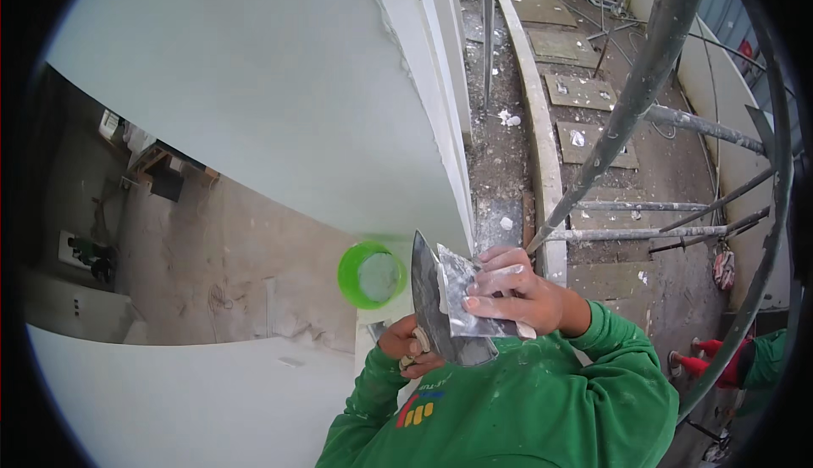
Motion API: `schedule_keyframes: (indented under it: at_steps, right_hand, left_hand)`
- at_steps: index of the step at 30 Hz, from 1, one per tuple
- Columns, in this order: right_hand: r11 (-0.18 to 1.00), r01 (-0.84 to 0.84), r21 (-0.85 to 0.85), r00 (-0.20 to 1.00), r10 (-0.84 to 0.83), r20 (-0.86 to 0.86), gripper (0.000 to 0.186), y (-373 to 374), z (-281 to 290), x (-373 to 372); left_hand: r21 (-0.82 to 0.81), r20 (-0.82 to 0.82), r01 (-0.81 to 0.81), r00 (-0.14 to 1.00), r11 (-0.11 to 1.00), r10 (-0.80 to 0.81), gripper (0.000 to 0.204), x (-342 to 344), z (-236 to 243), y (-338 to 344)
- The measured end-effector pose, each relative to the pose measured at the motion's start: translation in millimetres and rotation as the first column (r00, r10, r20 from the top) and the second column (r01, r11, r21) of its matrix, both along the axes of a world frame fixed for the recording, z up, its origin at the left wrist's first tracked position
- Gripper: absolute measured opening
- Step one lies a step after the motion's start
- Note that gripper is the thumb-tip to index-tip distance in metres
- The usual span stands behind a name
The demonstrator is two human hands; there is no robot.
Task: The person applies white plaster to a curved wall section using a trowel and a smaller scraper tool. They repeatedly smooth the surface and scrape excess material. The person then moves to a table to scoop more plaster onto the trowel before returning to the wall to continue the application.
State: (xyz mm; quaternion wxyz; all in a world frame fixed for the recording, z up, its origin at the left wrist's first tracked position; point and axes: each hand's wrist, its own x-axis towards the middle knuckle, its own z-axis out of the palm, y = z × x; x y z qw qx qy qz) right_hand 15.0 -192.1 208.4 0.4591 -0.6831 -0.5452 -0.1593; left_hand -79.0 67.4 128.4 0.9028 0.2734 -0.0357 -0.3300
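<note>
The step in hand appears to be working filler between two blades. The left hand (408, 348) is closed around the handle of the trowel (427, 305); the right hand (513, 292) grips the scraper (457, 283), fingers spread along its blade. Both tools are in front of the chest, overlapping; firm contact cannot be confirmed. The trowel is dark grey, its blade tilted; a pale smear shows beside the scraper's edge. The scraper is silvery with whitish residue. The next move likely calls for a steady trowel and a controlled scraper angle. The green bucket (345, 276) stands nearby.
</note>
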Motion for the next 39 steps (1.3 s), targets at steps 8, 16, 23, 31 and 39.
schedule_keyframes:
  at_steps: [8,16,23,31,39]
  right_hand:
    - [0.884,0.454,0.111,0.815,-0.362,-0.453,0.033,-12.4,-52.0,46.9]
    - [0.635,0.753,0.171,0.439,-0.292,-0.850,0.014,49.4,-170.0,55.8]
    - [0.613,0.760,0.215,0.545,-0.421,-0.725,0.014,61.4,-177.7,61.3]
    - [0.558,0.754,0.347,0.614,-0.411,-0.674,0.015,79.5,-113.0,80.4]
    - [0.514,0.682,0.521,0.717,-0.327,-0.616,0.016,84.0,7.6,96.3]
  left_hand:
    - [0.093,0.267,-0.441,0.875,0.893,0.404,0.058,-3.3,29.1,13.1]
    - [0.268,0.199,-0.492,0.869,0.828,0.452,0.060,-7.4,15.9,3.8]
    - [0.281,0.169,-0.572,0.820,0.770,0.547,0.060,-16.5,6.6,3.4]
    - [0.252,0.205,-0.597,0.802,0.762,0.561,0.059,-21.8,9.5,4.6]
    - [0.130,0.240,-0.677,0.730,0.724,0.640,0.054,-26.2,12.3,-6.4]
